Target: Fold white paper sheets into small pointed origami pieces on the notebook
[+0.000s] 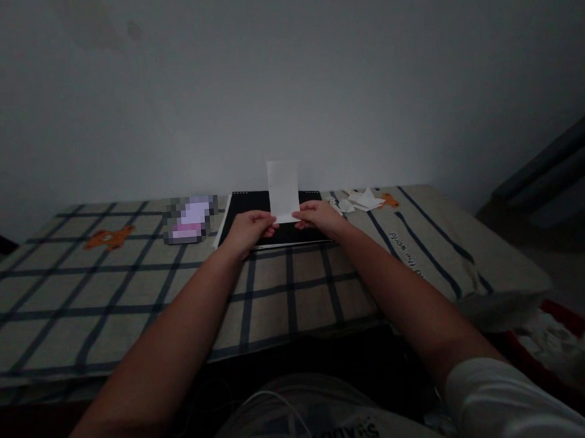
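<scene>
A narrow sheet of white paper [283, 187] stands up between my hands, its lower end bent over into a small flap. My left hand [253, 230] pinches the lower left corner between thumb and fingers. At the lower right corner, my right hand [320, 217] grips the paper the same way. Beneath both hands lies a black pad or notebook [244, 207] with white pages showing at its left and front edges. Its middle is partly covered by the paper and my hands.
A checked cloth [141, 283] covers the table, which stands against a grey wall. Left of the pad lies a blurred, phone-like object [191, 219]. Folded paper pieces [366, 200] are heaped to the right. A red container [575, 326] with white scraps is at lower right.
</scene>
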`<action>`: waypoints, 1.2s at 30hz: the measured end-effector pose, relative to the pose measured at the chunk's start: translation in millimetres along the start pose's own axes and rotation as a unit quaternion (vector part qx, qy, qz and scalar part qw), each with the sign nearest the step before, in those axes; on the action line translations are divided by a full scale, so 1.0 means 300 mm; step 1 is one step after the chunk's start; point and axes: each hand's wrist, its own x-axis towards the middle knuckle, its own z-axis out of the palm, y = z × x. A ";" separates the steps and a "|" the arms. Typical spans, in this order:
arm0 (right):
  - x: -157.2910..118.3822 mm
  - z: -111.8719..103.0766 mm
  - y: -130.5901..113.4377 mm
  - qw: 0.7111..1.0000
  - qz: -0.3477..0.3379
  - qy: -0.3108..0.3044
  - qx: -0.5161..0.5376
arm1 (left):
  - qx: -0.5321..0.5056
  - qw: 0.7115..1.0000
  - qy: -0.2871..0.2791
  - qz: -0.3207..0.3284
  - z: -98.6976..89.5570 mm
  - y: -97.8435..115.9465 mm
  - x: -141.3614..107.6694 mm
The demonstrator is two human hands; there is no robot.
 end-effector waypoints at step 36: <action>0.004 -0.028 0.014 0.998 -0.011 -0.062 0.022 | 0.006 0.998 0.022 0.062 -0.013 -0.032 0.022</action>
